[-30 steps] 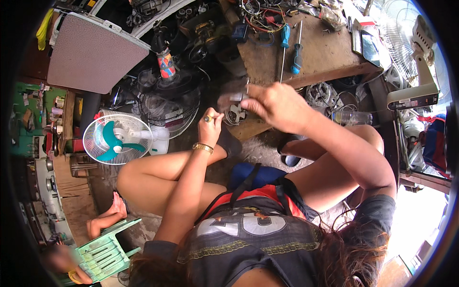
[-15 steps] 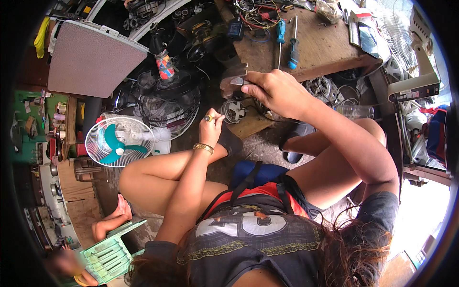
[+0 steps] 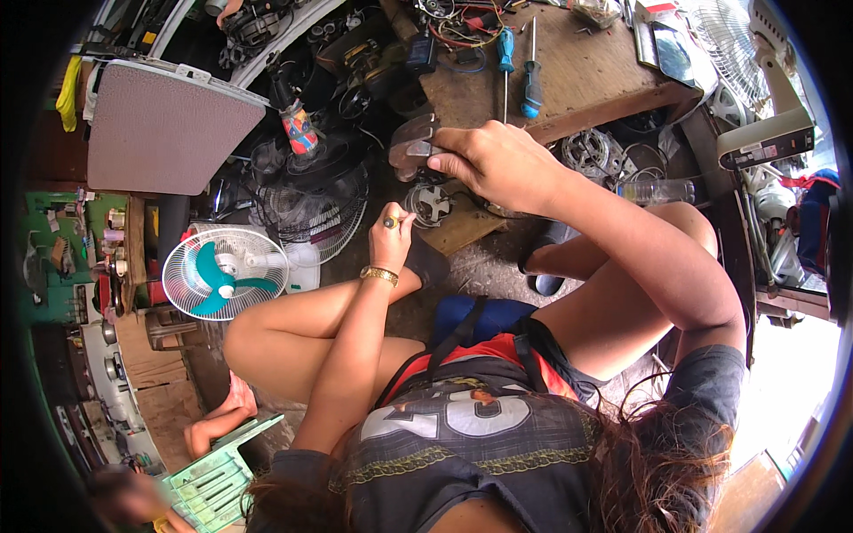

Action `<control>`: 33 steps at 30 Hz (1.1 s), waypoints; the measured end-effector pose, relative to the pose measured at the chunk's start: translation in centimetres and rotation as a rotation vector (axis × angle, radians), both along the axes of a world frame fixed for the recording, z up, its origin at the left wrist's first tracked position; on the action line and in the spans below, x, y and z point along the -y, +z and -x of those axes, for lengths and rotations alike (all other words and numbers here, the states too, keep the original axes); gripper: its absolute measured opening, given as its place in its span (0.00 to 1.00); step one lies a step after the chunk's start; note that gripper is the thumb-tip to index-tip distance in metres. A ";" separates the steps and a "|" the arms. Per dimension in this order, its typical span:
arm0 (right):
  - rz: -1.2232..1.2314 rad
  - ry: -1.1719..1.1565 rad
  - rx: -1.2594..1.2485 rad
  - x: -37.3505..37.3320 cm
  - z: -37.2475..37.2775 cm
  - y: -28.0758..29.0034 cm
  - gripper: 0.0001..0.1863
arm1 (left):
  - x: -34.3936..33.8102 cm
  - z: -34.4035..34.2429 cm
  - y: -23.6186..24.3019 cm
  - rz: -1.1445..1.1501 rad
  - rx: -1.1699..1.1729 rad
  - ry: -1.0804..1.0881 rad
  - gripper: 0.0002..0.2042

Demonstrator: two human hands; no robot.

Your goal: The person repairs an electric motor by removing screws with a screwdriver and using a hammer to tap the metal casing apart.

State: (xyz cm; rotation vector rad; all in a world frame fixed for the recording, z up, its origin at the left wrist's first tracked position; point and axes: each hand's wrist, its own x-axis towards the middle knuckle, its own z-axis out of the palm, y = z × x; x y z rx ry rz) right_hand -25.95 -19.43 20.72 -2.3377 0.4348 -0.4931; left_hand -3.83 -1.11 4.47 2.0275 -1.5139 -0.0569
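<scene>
Head view: holding a dark curved piece (image 3: 410, 153) in the right hand (image 3: 498, 164), clamped by its right end between thumb and fingers; can't identify it. Seen just beyond a round metal part (image 3: 430, 206), far of the left hand (image 3: 388, 233). Curling the left hand closed; can't tell if gripping anything. For good control, pinch firmly, steady the right wrist, angle the piece clear of left fingers, avoid snagging the screwdrivers (image 3: 532, 89) far right.
</scene>
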 end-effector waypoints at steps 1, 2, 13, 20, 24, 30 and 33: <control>0.004 -0.003 0.003 0.0 0.1 0.0 0.19 | 0.1 0.1 0.1 -0.005 0.007 -0.003 0.09; 0.006 -0.005 0.006 0.0 0.1 -0.1 0.19 | 0.1 0.1 0.1 -0.010 0.015 -0.004 0.09; 0.009 -0.033 0.020 0.1 0.7 -0.3 0.18 | 0.0 0.4 0.1 -0.015 0.051 -0.043 0.10; 0.013 -0.039 0.028 0.1 0.7 -0.4 0.18 | 0.1 0.4 0.2 -0.021 0.090 -0.051 0.10; 0.044 -0.046 0.009 -0.2 0.8 -0.2 0.18 | 0.4 0.9 0.4 -0.063 0.159 -0.057 0.09; 0.136 0.104 -0.024 -1.9 1.3 -0.3 0.18 | 0.1 1.3 0.6 -0.095 0.200 -0.082 0.07; 0.268 0.182 0.033 -2.9 1.5 -1.3 0.17 | -0.2 1.4 1.0 -0.213 0.230 -0.064 0.06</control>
